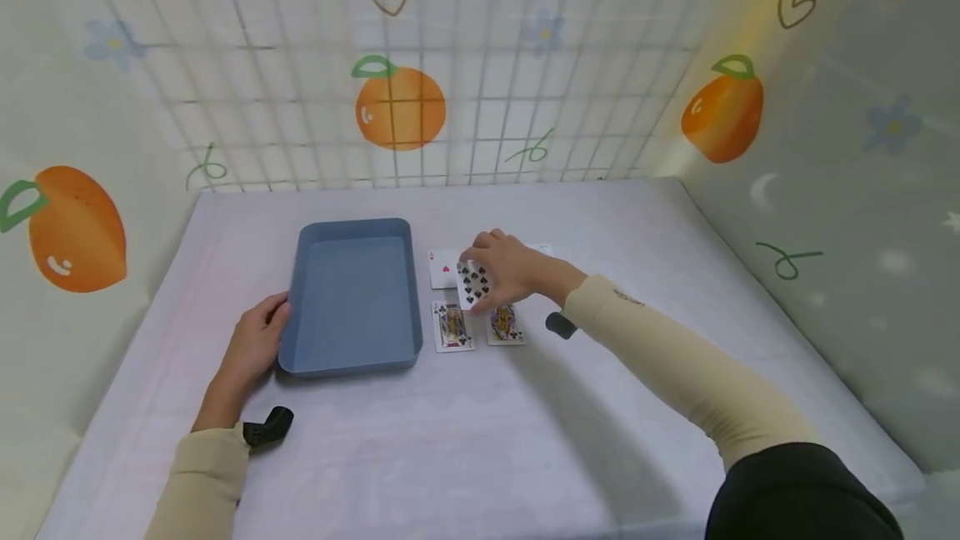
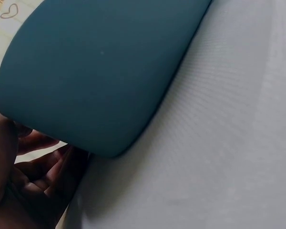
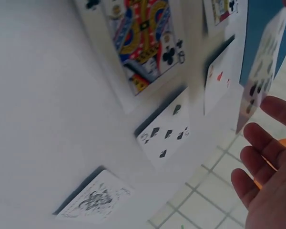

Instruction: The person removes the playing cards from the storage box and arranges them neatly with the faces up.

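My right hand (image 1: 510, 265) pinches a spade playing card (image 1: 474, 283) between thumb and fingers, tilted up over the laid-out cards. In the right wrist view this card (image 3: 263, 67) stands nearly edge-on at the fingertips. Below the hand lie a king of clubs (image 1: 452, 327) and a queen of clubs (image 1: 506, 325). An ace of hearts (image 1: 442, 270) is partly covered behind the held card. My left hand (image 1: 257, 336) holds the left side of a blue-grey tray (image 1: 287, 319), its curled fingers beneath the rim in the left wrist view.
A five of spades (image 3: 167, 131) and a joker-like card (image 3: 97, 198) lie farther along in the right wrist view. The white-covered table (image 1: 420, 457) ends at a wire grid (image 1: 480, 115) behind a fruit-printed curtain (image 1: 840, 215).
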`<state>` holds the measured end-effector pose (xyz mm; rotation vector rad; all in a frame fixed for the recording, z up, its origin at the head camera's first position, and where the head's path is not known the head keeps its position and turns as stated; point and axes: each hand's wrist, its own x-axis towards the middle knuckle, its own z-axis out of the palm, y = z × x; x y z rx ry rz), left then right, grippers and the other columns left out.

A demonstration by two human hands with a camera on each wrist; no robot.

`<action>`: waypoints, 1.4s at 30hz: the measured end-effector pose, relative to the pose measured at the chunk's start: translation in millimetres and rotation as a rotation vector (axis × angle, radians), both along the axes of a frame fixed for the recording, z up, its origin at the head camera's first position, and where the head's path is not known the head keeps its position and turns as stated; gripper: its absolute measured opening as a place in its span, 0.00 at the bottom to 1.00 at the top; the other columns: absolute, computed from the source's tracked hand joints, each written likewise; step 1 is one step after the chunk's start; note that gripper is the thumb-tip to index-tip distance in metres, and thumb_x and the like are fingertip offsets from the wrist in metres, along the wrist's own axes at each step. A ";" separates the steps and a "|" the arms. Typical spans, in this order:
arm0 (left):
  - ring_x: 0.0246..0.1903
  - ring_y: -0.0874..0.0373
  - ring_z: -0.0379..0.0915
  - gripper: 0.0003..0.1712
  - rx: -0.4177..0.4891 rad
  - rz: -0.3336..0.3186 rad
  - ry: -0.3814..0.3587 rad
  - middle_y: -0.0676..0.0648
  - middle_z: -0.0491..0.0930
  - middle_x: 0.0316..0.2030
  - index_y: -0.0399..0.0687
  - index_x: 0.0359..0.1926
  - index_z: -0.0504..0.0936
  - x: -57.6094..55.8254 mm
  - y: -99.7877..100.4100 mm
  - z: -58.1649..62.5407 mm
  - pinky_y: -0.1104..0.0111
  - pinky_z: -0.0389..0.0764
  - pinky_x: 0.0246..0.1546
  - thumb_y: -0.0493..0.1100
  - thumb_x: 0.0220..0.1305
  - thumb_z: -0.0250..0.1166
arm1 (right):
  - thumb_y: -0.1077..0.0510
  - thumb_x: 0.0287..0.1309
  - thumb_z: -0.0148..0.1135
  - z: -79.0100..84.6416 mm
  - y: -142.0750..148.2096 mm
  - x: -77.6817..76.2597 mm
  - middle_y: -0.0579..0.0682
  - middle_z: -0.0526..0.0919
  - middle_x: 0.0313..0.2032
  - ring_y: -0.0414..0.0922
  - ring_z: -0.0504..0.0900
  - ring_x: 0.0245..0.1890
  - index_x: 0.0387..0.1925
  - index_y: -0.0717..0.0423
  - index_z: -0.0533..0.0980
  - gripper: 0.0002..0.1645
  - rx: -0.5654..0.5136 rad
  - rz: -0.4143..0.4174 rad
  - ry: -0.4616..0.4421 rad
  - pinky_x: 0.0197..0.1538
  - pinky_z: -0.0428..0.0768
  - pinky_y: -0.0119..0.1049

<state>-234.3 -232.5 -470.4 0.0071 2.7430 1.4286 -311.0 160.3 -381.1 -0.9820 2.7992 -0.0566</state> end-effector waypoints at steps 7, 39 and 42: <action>0.69 0.34 0.56 0.31 -0.005 0.012 -0.002 0.29 0.62 0.68 0.32 0.72 0.59 1.6 0.1 -0.6 0.42 0.60 0.67 0.49 0.80 0.42 | 0.32 0.40 0.74 -5.8 20.7 1.9 0.55 0.72 0.57 0.50 0.67 0.52 0.64 0.53 0.72 0.52 0.009 -0.028 -0.022 0.54 0.71 0.47; 0.69 0.33 0.55 0.32 0.019 0.012 -0.005 0.27 0.61 0.68 0.31 0.72 0.58 5.7 1.9 1.3 0.41 0.60 0.66 0.50 0.80 0.40 | 0.34 0.39 0.75 -29.0 92.1 18.5 0.56 0.72 0.56 0.53 0.67 0.54 0.64 0.52 0.73 0.51 0.015 -0.119 -0.062 0.57 0.71 0.50; 0.68 0.32 0.55 0.31 0.022 0.007 0.002 0.27 0.61 0.68 0.30 0.72 0.59 5.1 3.2 0.6 0.41 0.60 0.66 0.50 0.80 0.40 | 0.34 0.39 0.75 -31.9 97.4 20.5 0.57 0.72 0.58 0.53 0.67 0.56 0.64 0.51 0.73 0.51 0.022 -0.137 -0.073 0.60 0.70 0.52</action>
